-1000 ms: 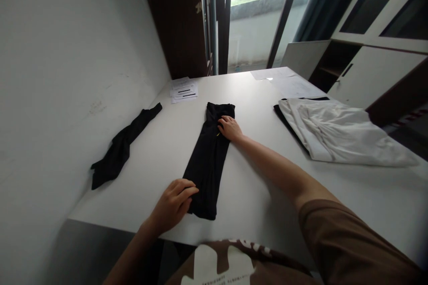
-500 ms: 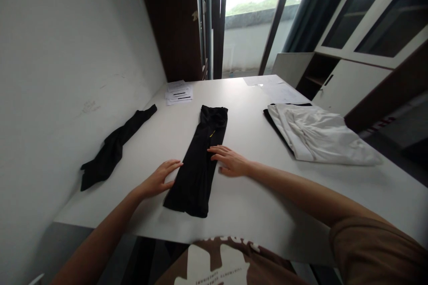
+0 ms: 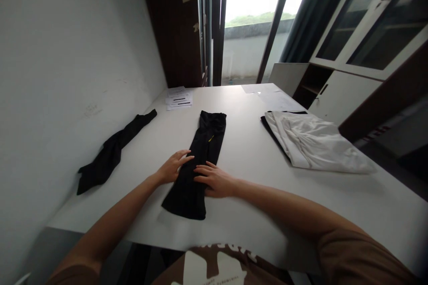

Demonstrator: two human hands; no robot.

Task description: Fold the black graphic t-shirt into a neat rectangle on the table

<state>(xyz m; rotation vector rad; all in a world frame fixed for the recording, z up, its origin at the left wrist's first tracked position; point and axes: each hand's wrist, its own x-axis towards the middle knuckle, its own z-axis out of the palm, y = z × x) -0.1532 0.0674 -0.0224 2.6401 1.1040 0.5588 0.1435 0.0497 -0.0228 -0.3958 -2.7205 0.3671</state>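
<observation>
Near the middle of the white bench (image 3: 240,151), a long black garment (image 3: 189,191) lies folded lengthwise, its wider end towards the person's brown shirt (image 3: 214,269) and its far end crumpled, with a small yellow mark (image 3: 211,138) below the crumples. The left hand (image 3: 174,167) is open, fingers spread over the garment's left edge; the right hand (image 3: 216,180) is open too, its fingers resting on the cloth from the right side. Whether either one pinches any fabric, I cannot tell.

To the left, well apart, a second black garment (image 3: 109,153) lies twisted at a slant, close to the grey wall (image 3: 67,75) that closes off that side. Beyond it, a small stack of papers (image 3: 179,101) sits by the far left corner, and more sheets (image 3: 277,99) lie flat at the far right. Nearer on the right, a wrinkled white cloth (image 3: 314,142) covers most of a black cloth (image 3: 276,137), whose edge peeks out. Past the bench stand a dark brown panel (image 3: 170,22), a window (image 3: 250,35), a dark curtain (image 3: 316,13) and a white cabinet (image 3: 347,93).
</observation>
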